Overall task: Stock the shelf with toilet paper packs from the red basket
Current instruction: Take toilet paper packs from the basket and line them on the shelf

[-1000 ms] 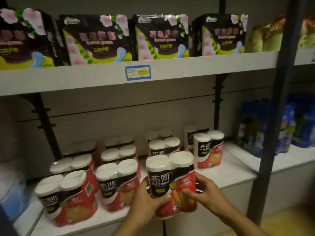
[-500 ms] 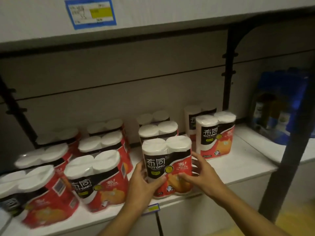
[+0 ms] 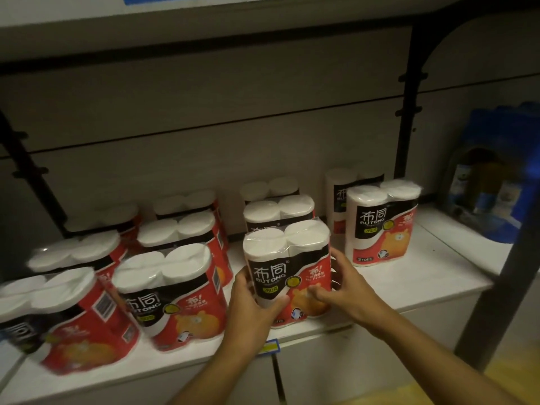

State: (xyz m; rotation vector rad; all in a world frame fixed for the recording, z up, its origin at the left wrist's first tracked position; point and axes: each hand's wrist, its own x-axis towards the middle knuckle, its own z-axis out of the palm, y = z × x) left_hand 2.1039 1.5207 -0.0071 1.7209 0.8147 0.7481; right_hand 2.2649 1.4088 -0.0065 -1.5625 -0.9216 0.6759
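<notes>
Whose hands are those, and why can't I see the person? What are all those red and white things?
There is only one picture of this moment, and it comes from a camera worn on a person's head, looking forward and down. That is why you see only arms and hands, never the rest of the person.

The red, black and white things are toilet paper packs, two rolls in each, standing in rows on a white shelf in a shop. The person is filling that shelf.

The left hand and the right hand hold one pack between them, one hand on each side. It stands upright at the front edge of the shelf, in front of another pack.

More packs stand to the left, and one pack stands alone to the right. Far right are blurry blue packages; I cannot tell what they hold.
</notes>
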